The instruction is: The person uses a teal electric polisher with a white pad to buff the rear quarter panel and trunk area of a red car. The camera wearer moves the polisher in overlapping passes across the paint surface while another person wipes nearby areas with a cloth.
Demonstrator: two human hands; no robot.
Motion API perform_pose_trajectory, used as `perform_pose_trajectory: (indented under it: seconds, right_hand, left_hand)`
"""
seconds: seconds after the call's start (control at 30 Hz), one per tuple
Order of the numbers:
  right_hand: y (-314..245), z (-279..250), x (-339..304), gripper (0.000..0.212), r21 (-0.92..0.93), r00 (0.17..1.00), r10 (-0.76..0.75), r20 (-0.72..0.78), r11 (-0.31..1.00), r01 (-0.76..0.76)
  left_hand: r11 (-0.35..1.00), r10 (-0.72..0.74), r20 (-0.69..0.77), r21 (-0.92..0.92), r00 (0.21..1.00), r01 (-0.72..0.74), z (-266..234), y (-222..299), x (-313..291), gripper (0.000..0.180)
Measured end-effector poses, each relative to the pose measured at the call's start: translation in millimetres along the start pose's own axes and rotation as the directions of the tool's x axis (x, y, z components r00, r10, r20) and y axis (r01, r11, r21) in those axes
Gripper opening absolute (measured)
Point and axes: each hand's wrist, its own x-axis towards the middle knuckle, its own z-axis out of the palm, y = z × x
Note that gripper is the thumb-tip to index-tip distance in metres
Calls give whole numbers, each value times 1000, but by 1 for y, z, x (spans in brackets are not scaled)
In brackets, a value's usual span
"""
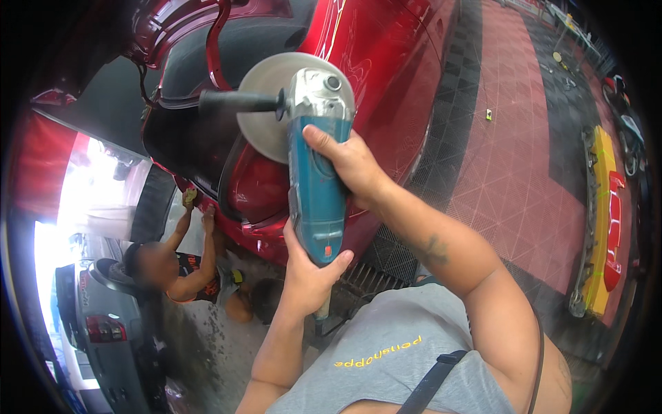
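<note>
Both my hands hold a teal rotary polisher [318,190] with a silver gear head and a black side handle [238,101]. My right hand [353,162] wraps around the body just behind the head, its thumb lying on top. Lower down, my left hand [310,269] grips the rear end, close to a small red switch. A round white pad [265,134] shows behind the head, over the rear side of a glossy red car [393,90]. Whether the pad touches the paint I cannot tell. The cord leaves the tool's rear below my left hand.
At left, another person [196,276] crouches by the red car's rear, one hand on a yellow-green cloth [189,196]. A grey car [103,331] stands behind them. Red and black floor tiles [510,179] stretch to the right, toward a yellow rack [598,221] beside a red part [612,234].
</note>
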Motion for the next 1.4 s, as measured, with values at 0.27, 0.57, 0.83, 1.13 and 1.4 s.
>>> perform_pose_trajectory:
  seconds: [0.27, 0.57, 0.83, 1.13, 1.4]
  right_hand:
    - [68, 33, -59, 58, 30, 995, -61, 79, 998, 59]
    - [86, 71, -87, 64, 78, 997, 5, 73, 997, -11]
    - [159, 112, -111, 97, -11, 998, -24, 57, 1000, 25]
    - [148, 90, -120, 89, -106, 998, -2, 68, 994, 9]
    - [79, 18, -69, 68, 59, 998, 6, 66, 998, -10]
  left_hand:
    - [980, -199, 32, -14, 979, 200, -31, -30, -79, 114]
    - [974, -225, 8, -39, 974, 225, -58, -59, -117, 114]
    - [974, -170, -71, 141, 983, 179, -101, -98, -173, 116]
    - [983, -121, -63, 129, 991, 129, -79, -107, -168, 117]
    - [978, -125, 19, 173, 992, 119, -24, -32, -87, 115]
